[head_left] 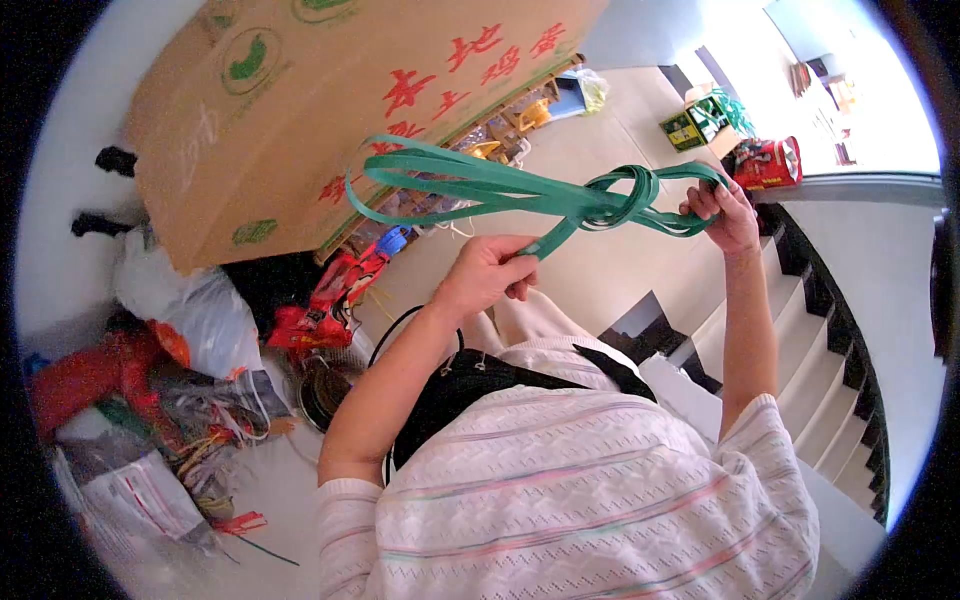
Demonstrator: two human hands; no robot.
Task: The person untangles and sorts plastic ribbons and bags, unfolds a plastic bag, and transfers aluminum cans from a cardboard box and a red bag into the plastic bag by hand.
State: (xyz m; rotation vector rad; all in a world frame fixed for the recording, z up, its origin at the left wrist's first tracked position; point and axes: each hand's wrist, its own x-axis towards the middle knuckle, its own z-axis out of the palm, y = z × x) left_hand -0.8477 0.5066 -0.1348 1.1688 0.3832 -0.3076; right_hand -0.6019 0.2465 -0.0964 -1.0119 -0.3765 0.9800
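Observation:
A bundle of green strapping band [627,197] is stretched between my two hands, wrapped and knotted around its middle. Long loops of the band extend to the left, past my left hand. My left hand [492,272] is closed, pinching a band end just below the knot between thumb and fingers. On the other side, my right hand [727,210] is closed around the short loops at the bundle's right end. The bundle is held up in the air in front of my body.
A large cardboard box [300,110] with red writing stands at upper left. Plastic bags [190,300] and scraps lie at lower left. Stairs [800,340] descend at right. Farther back are a green-yellow carton [690,125] holding green band and a red bag [768,163].

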